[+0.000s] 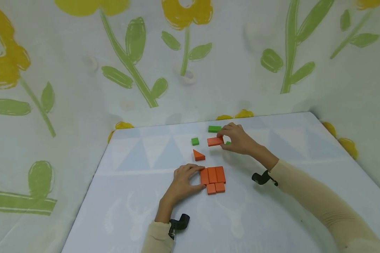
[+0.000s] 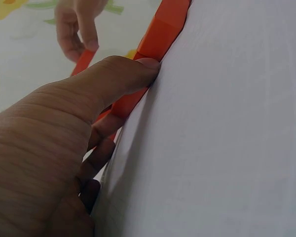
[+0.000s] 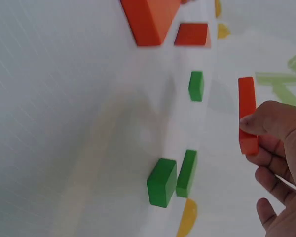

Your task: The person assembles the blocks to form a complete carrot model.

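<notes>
Near the middle of the table, several red blocks [image 1: 212, 175] lie flat and side by side, with two smaller ones at the near edge. My left hand [image 1: 185, 181] rests at their left side, with thumb and fingers at the outer block's near and far ends. In the left wrist view the thumb [image 2: 123, 74] presses along a red block [image 2: 160, 37]. Farther back, my right hand [image 1: 237, 138] pinches a red rectangular block [image 1: 214, 141] at its right end. The right wrist view shows this block [image 3: 247, 103] raised between thumb and fingers.
A red triangular block [image 1: 198, 155] lies behind the group. Beyond it are a small green block [image 1: 195, 141] and a long green block [image 1: 214, 129]. Another green block [image 1: 228, 143] is mostly hidden by the right hand. A flower-patterned cloth [image 1: 209, 70] hangs behind the table.
</notes>
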`<move>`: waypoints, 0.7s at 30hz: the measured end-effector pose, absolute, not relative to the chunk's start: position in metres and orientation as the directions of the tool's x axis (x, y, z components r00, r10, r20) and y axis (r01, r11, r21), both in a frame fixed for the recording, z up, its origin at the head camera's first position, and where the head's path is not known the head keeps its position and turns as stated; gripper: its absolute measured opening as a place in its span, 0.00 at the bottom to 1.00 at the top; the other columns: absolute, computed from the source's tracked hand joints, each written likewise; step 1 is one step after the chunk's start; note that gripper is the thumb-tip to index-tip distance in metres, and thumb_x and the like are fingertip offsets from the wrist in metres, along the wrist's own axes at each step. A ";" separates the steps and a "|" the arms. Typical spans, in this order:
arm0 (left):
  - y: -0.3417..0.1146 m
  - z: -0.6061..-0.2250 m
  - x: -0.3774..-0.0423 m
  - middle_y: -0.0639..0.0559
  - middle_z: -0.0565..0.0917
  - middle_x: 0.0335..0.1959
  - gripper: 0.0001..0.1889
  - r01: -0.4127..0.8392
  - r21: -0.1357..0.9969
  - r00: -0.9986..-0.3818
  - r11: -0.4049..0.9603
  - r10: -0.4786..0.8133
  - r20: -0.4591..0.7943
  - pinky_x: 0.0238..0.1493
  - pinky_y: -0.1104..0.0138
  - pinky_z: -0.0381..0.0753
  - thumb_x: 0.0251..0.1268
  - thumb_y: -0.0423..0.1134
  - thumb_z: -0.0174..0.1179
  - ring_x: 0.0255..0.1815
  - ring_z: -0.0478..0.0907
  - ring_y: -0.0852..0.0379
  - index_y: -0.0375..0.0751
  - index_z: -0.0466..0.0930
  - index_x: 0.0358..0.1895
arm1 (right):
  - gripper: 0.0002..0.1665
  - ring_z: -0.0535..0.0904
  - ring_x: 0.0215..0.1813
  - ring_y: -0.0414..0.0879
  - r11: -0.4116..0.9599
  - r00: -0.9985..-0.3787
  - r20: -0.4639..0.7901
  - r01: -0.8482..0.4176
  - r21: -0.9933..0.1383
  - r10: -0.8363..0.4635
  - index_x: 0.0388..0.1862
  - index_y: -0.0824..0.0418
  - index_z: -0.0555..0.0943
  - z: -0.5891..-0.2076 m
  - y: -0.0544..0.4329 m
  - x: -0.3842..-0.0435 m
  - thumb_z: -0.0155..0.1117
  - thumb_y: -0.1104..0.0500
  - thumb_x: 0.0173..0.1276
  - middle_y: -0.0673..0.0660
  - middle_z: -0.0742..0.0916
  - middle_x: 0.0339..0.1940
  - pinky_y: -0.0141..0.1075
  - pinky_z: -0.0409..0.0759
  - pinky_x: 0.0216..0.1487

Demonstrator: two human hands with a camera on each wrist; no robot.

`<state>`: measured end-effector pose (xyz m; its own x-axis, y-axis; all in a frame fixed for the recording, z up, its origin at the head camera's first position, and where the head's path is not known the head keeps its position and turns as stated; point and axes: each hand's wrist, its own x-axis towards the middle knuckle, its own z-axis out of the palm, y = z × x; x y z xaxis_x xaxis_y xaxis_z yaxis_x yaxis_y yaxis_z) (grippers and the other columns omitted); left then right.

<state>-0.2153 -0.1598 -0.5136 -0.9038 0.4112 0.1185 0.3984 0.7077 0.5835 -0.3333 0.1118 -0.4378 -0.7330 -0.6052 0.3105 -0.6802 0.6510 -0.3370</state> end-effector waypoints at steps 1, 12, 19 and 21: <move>-0.160 -0.514 -0.215 0.58 0.73 0.64 0.31 0.399 0.586 -0.904 0.706 0.410 0.120 0.66 0.49 0.56 0.59 0.54 0.69 0.66 0.65 0.52 0.60 0.75 0.68 | 0.16 0.72 0.55 0.51 0.645 -0.730 0.321 -0.684 -0.341 -0.604 0.47 0.57 0.84 -0.437 0.113 -0.328 0.74 0.60 0.60 0.53 0.85 0.47 0.52 0.66 0.53; -0.162 -0.513 -0.217 0.57 0.74 0.63 0.30 0.397 0.601 -0.905 0.694 0.406 0.129 0.65 0.49 0.56 0.59 0.51 0.70 0.66 0.65 0.51 0.58 0.76 0.67 | 0.16 0.72 0.55 0.46 0.586 -0.691 0.358 -0.723 -0.366 -0.628 0.46 0.53 0.84 -0.435 0.119 -0.269 0.75 0.60 0.59 0.47 0.84 0.47 0.51 0.66 0.57; -0.161 -0.517 -0.218 0.58 0.74 0.63 0.30 0.399 0.592 -0.905 0.701 0.404 0.132 0.66 0.49 0.56 0.59 0.52 0.70 0.66 0.65 0.51 0.60 0.76 0.67 | 0.17 0.72 0.56 0.44 0.558 -0.672 0.383 -0.740 -0.374 -0.634 0.46 0.51 0.84 -0.434 0.124 -0.237 0.76 0.60 0.57 0.44 0.84 0.47 0.50 0.65 0.56; -0.160 -0.517 -0.218 0.58 0.74 0.63 0.30 0.403 0.591 -0.904 0.699 0.406 0.136 0.66 0.48 0.56 0.59 0.52 0.70 0.66 0.65 0.51 0.60 0.76 0.67 | 0.18 0.72 0.56 0.43 0.551 -0.667 0.386 -0.744 -0.377 -0.637 0.46 0.51 0.84 -0.436 0.125 -0.229 0.77 0.59 0.57 0.43 0.84 0.47 0.50 0.65 0.56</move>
